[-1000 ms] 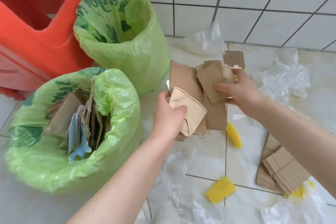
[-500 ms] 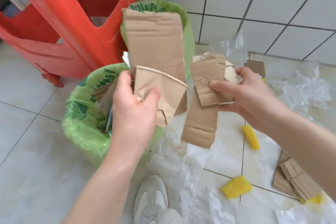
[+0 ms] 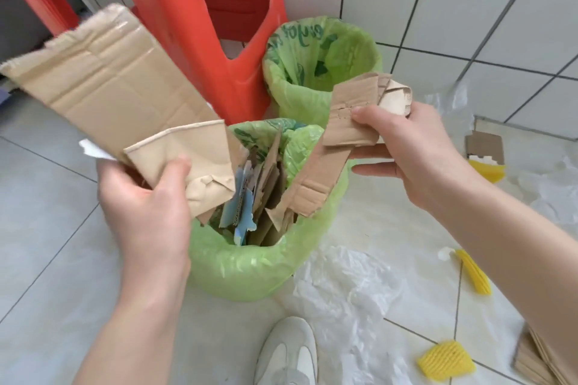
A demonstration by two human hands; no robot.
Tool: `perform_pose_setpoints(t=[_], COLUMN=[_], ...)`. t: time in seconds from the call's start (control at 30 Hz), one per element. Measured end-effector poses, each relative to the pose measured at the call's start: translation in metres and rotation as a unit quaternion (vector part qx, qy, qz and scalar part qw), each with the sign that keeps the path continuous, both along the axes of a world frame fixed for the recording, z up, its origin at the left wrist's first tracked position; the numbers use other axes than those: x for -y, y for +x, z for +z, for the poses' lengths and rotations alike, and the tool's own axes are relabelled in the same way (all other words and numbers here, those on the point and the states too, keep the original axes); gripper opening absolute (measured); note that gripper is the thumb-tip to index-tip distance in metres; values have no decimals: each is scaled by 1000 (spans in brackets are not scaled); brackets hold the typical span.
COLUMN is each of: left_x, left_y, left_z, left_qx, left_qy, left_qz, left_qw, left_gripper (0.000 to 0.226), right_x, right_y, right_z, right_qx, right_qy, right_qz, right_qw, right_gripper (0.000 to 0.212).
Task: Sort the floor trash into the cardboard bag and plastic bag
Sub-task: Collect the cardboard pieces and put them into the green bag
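My left hand (image 3: pixel 147 212) grips a large cardboard sheet (image 3: pixel 103 81) together with a flattened paper cup (image 3: pixel 190 159), held tilted just left of the near green bag (image 3: pixel 259 269). That bag holds several upright cardboard scraps. My right hand (image 3: pixel 416 150) pinches a long cardboard strip (image 3: pixel 325 172) and smaller pieces; the strip's lower end hangs over the near bag's right rim. Behind stands a second green bag (image 3: pixel 294 94), its visible inside showing only the green liner.
An orange plastic stool (image 3: pixel 200 9) stands behind the bags against the tiled wall. Clear plastic film (image 3: pixel 344 294), yellow foam pieces (image 3: pixel 445 361) and cardboard scraps (image 3: pixel 484 144) lie on the floor to the right. A white shoe (image 3: pixel 284 353) is at the bottom.
Both hands have carried their cardboard over the near bag. The left sheet has tipped leftward, and the right strip's end now hangs at the bag's rim.
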State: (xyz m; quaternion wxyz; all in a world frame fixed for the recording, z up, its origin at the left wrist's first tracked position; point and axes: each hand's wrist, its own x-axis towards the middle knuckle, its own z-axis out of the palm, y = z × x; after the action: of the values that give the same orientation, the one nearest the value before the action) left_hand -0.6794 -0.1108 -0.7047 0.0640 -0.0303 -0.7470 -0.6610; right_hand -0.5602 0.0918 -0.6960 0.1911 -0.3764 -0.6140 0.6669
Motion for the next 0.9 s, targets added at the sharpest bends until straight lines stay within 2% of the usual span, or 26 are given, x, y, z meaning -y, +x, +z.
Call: perform_pose_setpoints(t=[0.17,0.3,0.47,0.53,0.6,0.67,0.77,0.9], left_x=[17,20,11,6,2,-1,-4,-6], left_y=[-7,-7,-1,0,-1,-2,-2,0], left_z=[-10,-23,-41,-48,-57,-66,-67,-59], left_qx=[-34,-73,-69,-72,-67,-58,-33,-1], left_qy=[-26,-115,-188,-208,-243,-301,-368,-379], left_qz=[43,36,6,-15,-51,-106,-192,-229], left_qw=[998,990,980,975,966,946,909,897], left_gripper=[32,27,24,26,27,23,18,32], right_x=[20,36,50,57,61,62,50,31], right_y=[-18,-33,-46,-51,-52,-51,-48,-47], right_z=[-7,-27,-48,-51,-50,-45,-35,-29], right_qx=[10,42,74,70,130,180,196,234], right_qy=[88,152,162,168,213,246,241,251], right_qz=[14,-4,-9,-8,13,38,40,38], right_qw=[996,988,984,983,968,952,950,939], right_gripper=[15,22,32,32,35,40,39,30])
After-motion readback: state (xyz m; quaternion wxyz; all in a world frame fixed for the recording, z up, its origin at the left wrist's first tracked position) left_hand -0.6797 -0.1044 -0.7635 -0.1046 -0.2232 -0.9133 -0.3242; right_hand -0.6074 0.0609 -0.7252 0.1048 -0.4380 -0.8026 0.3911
